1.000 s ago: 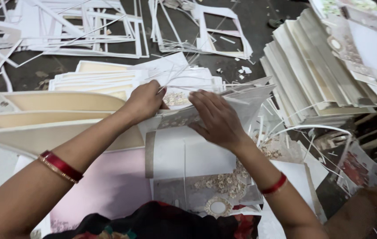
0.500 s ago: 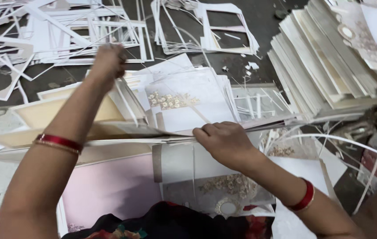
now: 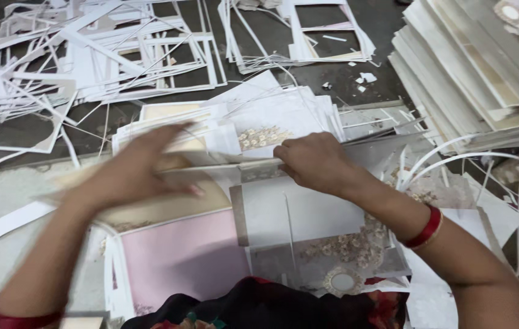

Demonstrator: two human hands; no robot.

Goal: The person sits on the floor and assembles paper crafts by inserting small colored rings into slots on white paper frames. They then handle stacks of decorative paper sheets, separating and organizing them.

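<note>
White card and paper cover nearly the whole head view.

Right hand (image 3: 315,163): it lies palm down on the near edge of a stack of decorated cards (image 3: 275,125), fingers curled together and pressing on the top sheet. It cannot be told whether the fingers pinch that sheet or only hold it flat. A red bangle (image 3: 425,228) sits on the right wrist. Against the frame half a second earlier, this hand has stayed in almost the same spot on the stack.

Left hand (image 3: 134,170): blurred by motion, fingers stretched out and loosely apart, lying over the cream sheets (image 3: 168,201) just left of the stack, fingertips pointing toward the right hand. No grasp is visible. Half a second earlier this hand was raised well above the stack near the offcuts; it has since come down to the sheets.

Stack of decorated cards: centre of the view, directly beyond the right hand, top card bearing a pale floral ornament.

Surroundings: a pink sheet (image 3: 180,256) lies near the body, below the left hand. A grey-white card (image 3: 308,216) lies under the right forearm. White frame offcuts (image 3: 89,55) are scattered across the dark surface (image 3: 387,24) at the far left. A tall pile of folded cards (image 3: 479,73) stands at the far right.
</note>
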